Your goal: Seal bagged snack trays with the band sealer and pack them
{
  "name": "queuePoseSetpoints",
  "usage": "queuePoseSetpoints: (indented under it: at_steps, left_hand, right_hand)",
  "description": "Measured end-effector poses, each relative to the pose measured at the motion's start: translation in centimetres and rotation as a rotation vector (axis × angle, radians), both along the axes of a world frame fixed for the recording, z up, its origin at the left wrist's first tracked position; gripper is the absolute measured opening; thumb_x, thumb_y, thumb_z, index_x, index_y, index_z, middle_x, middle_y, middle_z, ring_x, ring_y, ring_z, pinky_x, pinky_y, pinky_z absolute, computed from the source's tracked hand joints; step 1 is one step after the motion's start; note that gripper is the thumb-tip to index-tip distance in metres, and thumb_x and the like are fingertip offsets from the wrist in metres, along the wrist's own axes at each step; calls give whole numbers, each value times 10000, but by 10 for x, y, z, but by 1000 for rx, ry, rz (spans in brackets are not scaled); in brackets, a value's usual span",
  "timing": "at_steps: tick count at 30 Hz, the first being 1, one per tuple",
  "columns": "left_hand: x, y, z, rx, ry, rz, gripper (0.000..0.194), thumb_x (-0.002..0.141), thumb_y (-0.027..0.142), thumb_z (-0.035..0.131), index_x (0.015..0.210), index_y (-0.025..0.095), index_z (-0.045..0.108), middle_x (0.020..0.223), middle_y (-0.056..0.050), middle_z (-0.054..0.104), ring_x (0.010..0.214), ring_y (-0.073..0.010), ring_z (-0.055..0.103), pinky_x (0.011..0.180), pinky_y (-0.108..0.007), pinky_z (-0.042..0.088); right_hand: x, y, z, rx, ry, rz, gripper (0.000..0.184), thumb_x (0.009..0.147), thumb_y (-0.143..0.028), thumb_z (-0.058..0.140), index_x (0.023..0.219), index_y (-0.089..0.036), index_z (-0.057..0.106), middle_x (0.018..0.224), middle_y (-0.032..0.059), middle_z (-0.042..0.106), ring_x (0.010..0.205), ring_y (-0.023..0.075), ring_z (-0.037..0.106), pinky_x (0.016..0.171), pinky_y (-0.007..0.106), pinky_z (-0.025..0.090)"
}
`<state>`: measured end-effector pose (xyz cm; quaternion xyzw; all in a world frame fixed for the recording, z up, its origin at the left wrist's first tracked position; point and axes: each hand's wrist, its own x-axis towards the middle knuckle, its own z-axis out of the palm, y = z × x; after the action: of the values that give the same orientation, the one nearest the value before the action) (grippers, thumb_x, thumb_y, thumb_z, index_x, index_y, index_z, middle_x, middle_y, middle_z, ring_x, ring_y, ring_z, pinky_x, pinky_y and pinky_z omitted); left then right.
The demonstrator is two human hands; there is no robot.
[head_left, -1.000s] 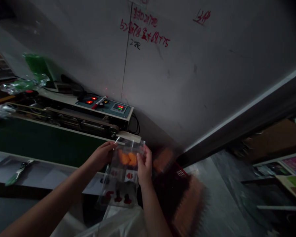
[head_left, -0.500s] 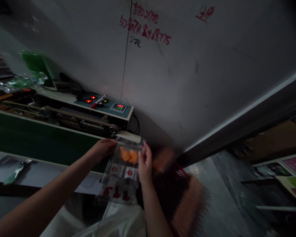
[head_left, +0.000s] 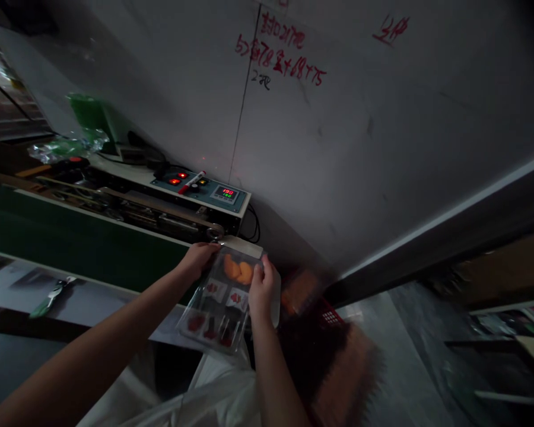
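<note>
A clear plastic pack (head_left: pixel 216 315) lies tilted between my hands, close to my lap. Inside show orange pieces (head_left: pixel 238 271) at the top, two white squares with red print below them, and several dark red pieces at the bottom. My left hand (head_left: pixel 201 259) is closed on its upper left corner. On the upper right edge my right hand (head_left: pixel 261 289) grips it, thumb on top. The pack's top edge is at a pale strip (head_left: pixel 242 245) at the right end of a belt machine (head_left: pixel 196 204); whether they touch I cannot tell.
A green conveyor belt (head_left: pixel 93 236) runs to the left. A red-and-white marker (head_left: pixel 191 182) rests on the control panel beside a lit display (head_left: pixel 225 194). Green-handled scissors (head_left: pixel 51 298) lie below the belt. A red basket (head_left: pixel 330 317) with blurred orange-brown contents stands at right.
The view has shifted, so the machine and wall writing appear further right. Both hands keep hold of the pack, which stays by the machine's right end.
</note>
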<state>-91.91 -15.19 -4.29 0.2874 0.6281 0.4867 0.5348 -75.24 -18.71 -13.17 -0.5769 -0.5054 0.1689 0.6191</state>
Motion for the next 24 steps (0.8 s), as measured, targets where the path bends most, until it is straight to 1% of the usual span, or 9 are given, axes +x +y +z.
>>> queuePoseSetpoints:
  at_steps: [3,6,11,14,17,19,21,24]
  left_hand:
    - [-7,2,-1,-15,16,20,257,549,289,811,660,165,615,501,3,551,402,-123,469,394,-227,337]
    - [-13,3,-3,-20,32,32,252,544,291,798,675,160,628,509,2,557,404,-123,467,398,-229,327]
    - [-21,7,-5,-18,56,46,230,551,289,742,711,145,660,529,6,558,406,-115,453,398,-226,309]
    - [-25,8,-6,-11,67,52,234,561,302,711,729,143,671,536,7,558,416,-118,457,405,-229,324]
    - [-30,7,-6,-5,90,62,242,563,315,696,737,147,678,503,23,525,402,-113,416,399,-229,296]
    - [-33,6,-4,-1,112,74,248,556,320,697,734,148,677,502,22,527,412,-120,427,406,-233,306]
    - [-38,5,-3,4,133,87,261,551,334,699,733,147,678,516,15,543,431,-131,454,424,-242,337]
    - [-47,2,-3,11,166,104,283,559,359,693,742,143,688,505,22,531,423,-127,431,427,-245,329]
  right_hand:
    - [-10,3,2,-12,30,0,478,920,-420,426,1247,-126,615,1216,223,645,1136,287,616,994,450,502]
    - [-19,1,8,-29,45,4,455,922,-398,434,1258,-133,589,1230,220,632,1133,282,607,964,429,509]
    - [-28,-2,17,-47,13,-16,306,925,-328,445,1112,-160,621,1133,184,658,1049,261,613,919,393,515]
    - [-31,0,15,-54,17,-28,257,919,-333,474,1051,-161,612,1078,172,658,1006,258,608,889,381,518]
    - [-37,3,11,-68,73,-72,258,904,-372,513,1039,-160,571,1037,162,635,942,254,597,850,377,521]
    - [-42,5,9,-75,91,-78,251,900,-379,527,1032,-167,549,1021,149,619,907,244,589,838,371,522]
    - [-48,6,10,-83,94,-72,232,896,-369,538,1021,-173,539,1004,134,605,876,236,581,830,372,523]
    - [-55,8,14,-86,86,-75,198,885,-348,553,993,-184,525,984,124,587,879,239,569,826,378,524]
